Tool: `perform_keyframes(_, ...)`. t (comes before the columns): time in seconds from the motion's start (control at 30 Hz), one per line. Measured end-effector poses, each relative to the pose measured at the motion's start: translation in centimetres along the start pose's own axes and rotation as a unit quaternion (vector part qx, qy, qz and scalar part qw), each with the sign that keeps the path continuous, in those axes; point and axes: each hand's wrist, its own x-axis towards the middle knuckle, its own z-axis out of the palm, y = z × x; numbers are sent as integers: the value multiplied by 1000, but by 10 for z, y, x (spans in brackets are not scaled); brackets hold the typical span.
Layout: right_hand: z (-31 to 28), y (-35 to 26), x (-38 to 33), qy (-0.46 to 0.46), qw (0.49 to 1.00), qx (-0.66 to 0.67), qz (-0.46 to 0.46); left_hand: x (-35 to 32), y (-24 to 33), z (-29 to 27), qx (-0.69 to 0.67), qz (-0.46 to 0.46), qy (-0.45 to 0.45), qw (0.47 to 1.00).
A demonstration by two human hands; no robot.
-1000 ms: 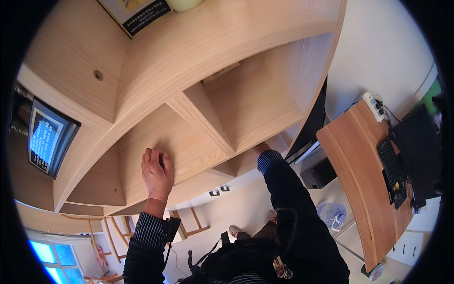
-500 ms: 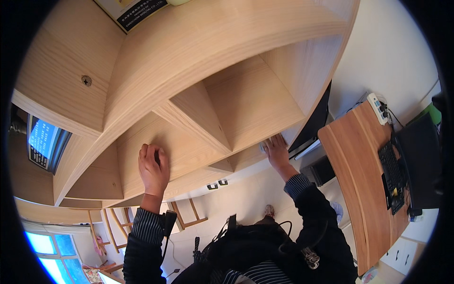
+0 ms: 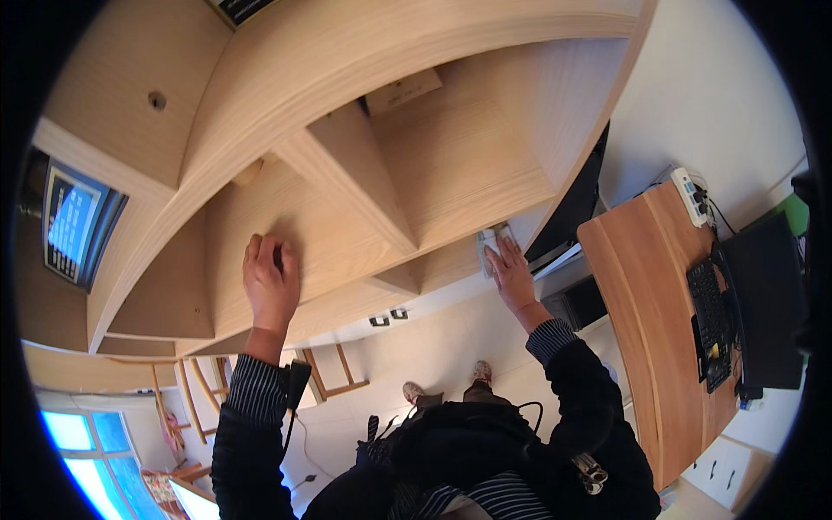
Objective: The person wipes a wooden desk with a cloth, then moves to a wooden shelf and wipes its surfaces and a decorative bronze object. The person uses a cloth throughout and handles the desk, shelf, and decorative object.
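My right hand (image 3: pixel 513 276) presses a pale folded cloth (image 3: pixel 485 246) against the right end of a low shelf in the wooden shelf unit (image 3: pixel 347 160). Its fingers lie over the cloth and partly cover it. My left hand (image 3: pixel 271 270) rests on the shelf board (image 3: pixel 334 234) left of the upright divider (image 3: pixel 368 178). The fingers are loosely bent, with a gap beside the thumb, and nothing shows in them.
A small box (image 3: pixel 404 92) stands deep in the right compartment. To the left, a framed blue plaque (image 3: pixel 74 225) sits in another compartment. A wooden desk (image 3: pixel 646 303) with a keyboard (image 3: pixel 711 321) and a power strip (image 3: pixel 690 198) is at the right. Wooden chairs (image 3: pixel 195 394) stand lower left.
The view has shifted, bringing the small box into sight. My right hand's fingers are raised and spread a little more, showing more of the cloth. My left hand stays on the shelf.
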Motion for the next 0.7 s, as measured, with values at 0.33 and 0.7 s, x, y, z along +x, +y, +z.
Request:
perform_keyframes(0.33,33,-109,-13,-80,976,188,-70,0,-3,2,-4,-5,27,1000)
perform_keyframes(0.7,-211,-191,19,-19,952,292,-89,-6,-8,8,-30,24,83,996)
